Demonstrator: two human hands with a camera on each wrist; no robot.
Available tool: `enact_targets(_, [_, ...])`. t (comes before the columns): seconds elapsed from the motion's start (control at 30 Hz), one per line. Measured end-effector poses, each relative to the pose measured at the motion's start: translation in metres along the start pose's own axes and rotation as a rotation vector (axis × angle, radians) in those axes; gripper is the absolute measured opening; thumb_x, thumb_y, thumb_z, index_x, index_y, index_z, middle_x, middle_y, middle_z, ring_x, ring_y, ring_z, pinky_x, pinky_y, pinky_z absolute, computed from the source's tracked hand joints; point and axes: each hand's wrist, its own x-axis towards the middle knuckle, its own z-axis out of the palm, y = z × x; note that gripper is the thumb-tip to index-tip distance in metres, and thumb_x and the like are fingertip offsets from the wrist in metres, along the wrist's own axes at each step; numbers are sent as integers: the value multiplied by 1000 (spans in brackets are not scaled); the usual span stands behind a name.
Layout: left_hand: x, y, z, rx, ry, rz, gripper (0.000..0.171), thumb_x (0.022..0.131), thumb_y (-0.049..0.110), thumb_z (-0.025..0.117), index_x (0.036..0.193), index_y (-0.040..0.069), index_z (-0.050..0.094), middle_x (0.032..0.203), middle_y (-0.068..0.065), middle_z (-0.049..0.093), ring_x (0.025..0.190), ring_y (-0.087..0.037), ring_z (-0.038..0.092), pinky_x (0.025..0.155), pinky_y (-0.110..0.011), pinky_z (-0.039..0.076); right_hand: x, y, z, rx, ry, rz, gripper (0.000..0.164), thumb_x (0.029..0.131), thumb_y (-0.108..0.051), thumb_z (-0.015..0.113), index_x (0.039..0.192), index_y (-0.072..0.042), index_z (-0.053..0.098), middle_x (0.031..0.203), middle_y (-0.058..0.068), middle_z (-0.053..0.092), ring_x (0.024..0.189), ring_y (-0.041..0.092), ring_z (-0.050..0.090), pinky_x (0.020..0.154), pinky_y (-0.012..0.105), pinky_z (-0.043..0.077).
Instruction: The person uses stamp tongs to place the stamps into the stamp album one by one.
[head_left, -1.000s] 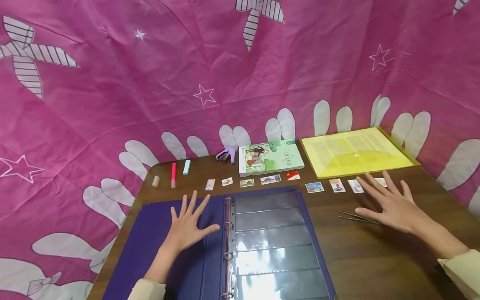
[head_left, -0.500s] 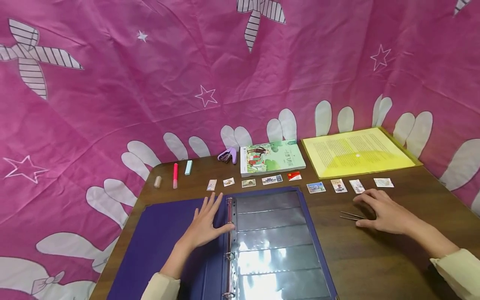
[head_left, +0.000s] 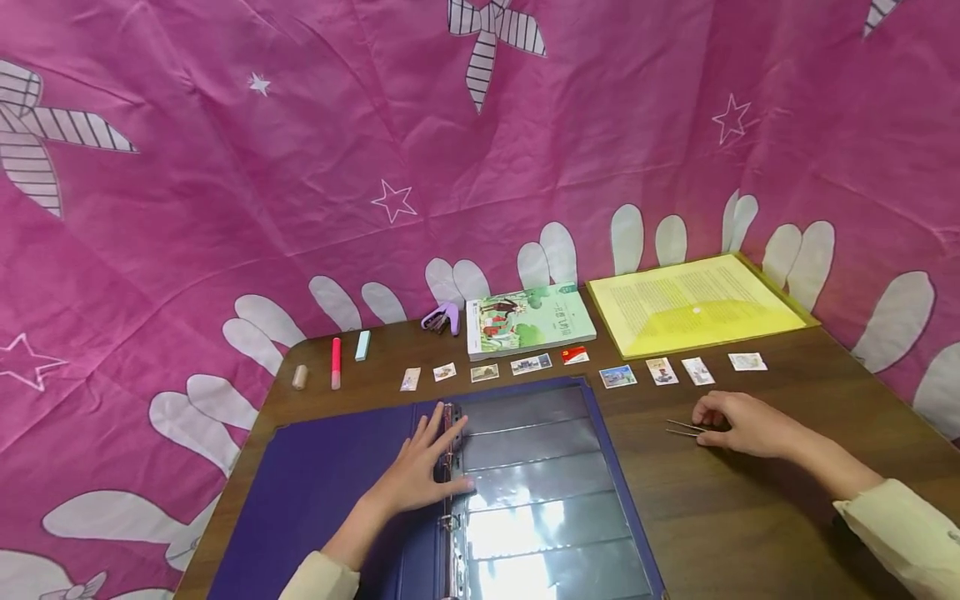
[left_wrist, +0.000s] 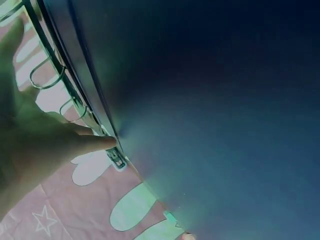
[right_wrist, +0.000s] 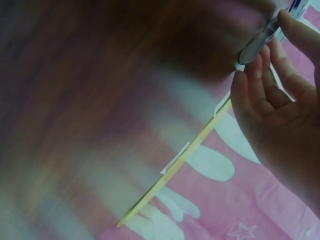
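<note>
A dark blue ring binder [head_left: 322, 500] lies spread on the table, with a clear pocket page [head_left: 528, 437] on its right half. My left hand [head_left: 416, 475] is over the binder's metal rings, fingers spread; thumb and fingertips reach the page's inner edge. To the right of the binder, my right hand [head_left: 750, 425] holds a pair of metal tweezers [head_left: 681, 426] between thumb and fingers, tips pointing left. In the right wrist view the tweezers [right_wrist: 255, 47] show between the fingertips. Behind both hands several postage stamps [head_left: 617, 377] lie in a row.
Farther back are a green picture book [head_left: 532, 319], a yellow document folder [head_left: 697, 304] and a purple stapler [head_left: 442, 318]. At the back left lie a pink tube [head_left: 336, 363], a light blue stick [head_left: 363, 346] and a small beige cylinder [head_left: 300, 377]. A pink curtain [head_left: 300, 167] backs the table.
My left hand has moved right, from the binder's left cover to the rings. My right hand has come down from above the stamps, and its fingers have closed around the tweezers.
</note>
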Motion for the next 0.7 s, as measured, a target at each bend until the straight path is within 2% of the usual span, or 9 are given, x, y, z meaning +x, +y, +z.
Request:
enact_targets(0.13, [-1,-1,-1,-9,-32,-30,85,77,52,68,147,29,26,157,-18,-3,141,-50,4,102,-73,14,-1,0,2,56,-29,-9,17,76,-20,74,82,-16,59,74,-13,51,68,-7,43,58,19,39])
enact_targets(0.27, [-1,-2,-3,-22,-79,-62,81,78,53,66,146,27,29,157,-21,2,141,-49,7,106,-70,11,-1,1,4,98,-33,-19,15,78,-17,72,79,-16,57,70,-14,48,64,-9,40,56,17,36])
enact_targets(0.43, [0,-3,-4,-2,-105,-75,80,79,54,64,146,27,29,156,-20,11,142,-48,8,108,-68,9,0,1,5,73,-14,-29,14,79,-13,71,80,-15,57,69,-15,49,64,-10,39,56,17,38])
enact_targets(0.7, [-1,-4,-5,4,-106,-88,80,79,55,64,146,28,29,156,-19,12,142,-47,9,109,-67,9,4,-4,5,31,-11,-2,11,81,-13,68,84,-13,58,74,-12,54,66,-9,41,58,19,40])
